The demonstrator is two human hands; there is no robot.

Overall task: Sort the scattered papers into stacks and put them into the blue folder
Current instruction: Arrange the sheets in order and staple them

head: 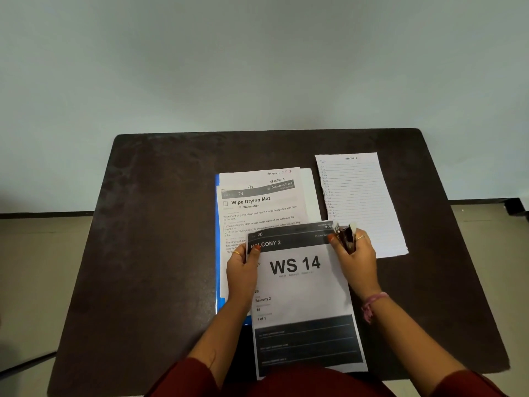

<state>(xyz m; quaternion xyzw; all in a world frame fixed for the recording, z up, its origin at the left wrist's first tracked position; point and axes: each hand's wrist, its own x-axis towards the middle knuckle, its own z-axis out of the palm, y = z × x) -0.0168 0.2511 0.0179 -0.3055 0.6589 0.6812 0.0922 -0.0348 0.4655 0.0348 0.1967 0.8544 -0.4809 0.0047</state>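
**Two hands hold a printed sheet over a dark table, a stapler at its corner**

I look down on a dark table (160, 253). Near me, at centre, lies the "WS 14" sheet (300, 290), a single printed page whose near end hangs past the table's near edge. I judge it light, limp and easily creased, so it is best taken by the edges, near the top corners, with something under it.

My left hand (243, 270) pinches the sheet's top left corner, thumb on top across the dark header band and the other fingers hidden beneath. My right hand (355, 253) is curled around a small dark tool, which I take to be a stapler (346, 237), set against the sheet's top right corner. Both forearms reach in from the near edge, in dark red sleeves; the right wrist wears a pink band.

Just beyond and partly under the sheet, left of centre, rests a stack topped by the "Wipe Drying Mat" page (257, 202). It lies on the blue folder (218, 253), of which only the left edge shows. To the far right, apart from the stack, lies a lined handwritten page (363, 202), flat.
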